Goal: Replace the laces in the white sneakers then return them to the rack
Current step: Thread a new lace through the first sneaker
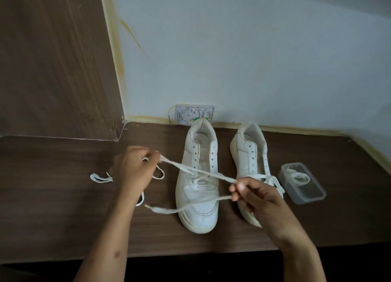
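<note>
Left hand (135,167) fingers pinch one end of a white lace (203,172); right hand (252,193) fingers pinch it further along, lace taut between them above the left sneaker (198,188). Right sneaker (250,154) stands just beyond the right fingers. Clear box (302,183) with a coiled lace sits right of them. Another lace (101,178) lies on the worktop (63,197) left of the left fingers.
</note>
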The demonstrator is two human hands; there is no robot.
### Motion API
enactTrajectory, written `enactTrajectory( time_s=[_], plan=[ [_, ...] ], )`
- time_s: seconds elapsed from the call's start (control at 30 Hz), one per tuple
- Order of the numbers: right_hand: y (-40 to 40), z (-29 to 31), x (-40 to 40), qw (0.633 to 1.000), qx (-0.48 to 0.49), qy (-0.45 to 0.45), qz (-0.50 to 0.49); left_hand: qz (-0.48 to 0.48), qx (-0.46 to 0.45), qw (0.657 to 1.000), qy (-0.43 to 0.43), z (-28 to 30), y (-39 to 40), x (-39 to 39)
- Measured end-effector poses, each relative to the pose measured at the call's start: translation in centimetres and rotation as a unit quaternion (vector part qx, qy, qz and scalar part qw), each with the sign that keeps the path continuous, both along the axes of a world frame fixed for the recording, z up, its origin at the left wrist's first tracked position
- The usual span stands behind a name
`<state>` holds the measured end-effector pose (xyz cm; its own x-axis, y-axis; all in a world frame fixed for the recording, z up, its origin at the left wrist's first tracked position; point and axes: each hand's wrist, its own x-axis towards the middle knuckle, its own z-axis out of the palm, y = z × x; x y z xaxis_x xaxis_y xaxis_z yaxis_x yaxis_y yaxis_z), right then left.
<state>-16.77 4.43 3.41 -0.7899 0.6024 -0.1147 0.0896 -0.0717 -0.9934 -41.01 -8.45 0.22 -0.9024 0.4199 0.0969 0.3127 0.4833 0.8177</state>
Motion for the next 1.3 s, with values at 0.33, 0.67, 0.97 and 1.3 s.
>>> enactTrajectory(
  time_s=[0.33, 0.67, 0.97, 1.3],
  plan=[
    [-1.6, -0.8, -3.1, 0.981, 0.192, 0.013, -0.022, -0.355, 0.112, 0.912, 0.17, -0.1, 2.9, 4.7],
    [1.0, -1.3, -0.4, 0.976, 0.19, -0.092, -0.05, -0.044, 0.154, 0.975, 0.155, -0.3, 0.8, 0.2],
    [1.7, -1.1, 0.2, 0.958, 0.237, -0.097, -0.13, 0.097, 0.095, 0.981, 0.142, -1.6, -0.4, -1.9],
    [1.0, -1.7, -1.3, 0.919, 0.343, -0.056, -0.189, 0.029, 0.043, 0.979, 0.195, -0.6, 0.1, -0.8]
  ],
)
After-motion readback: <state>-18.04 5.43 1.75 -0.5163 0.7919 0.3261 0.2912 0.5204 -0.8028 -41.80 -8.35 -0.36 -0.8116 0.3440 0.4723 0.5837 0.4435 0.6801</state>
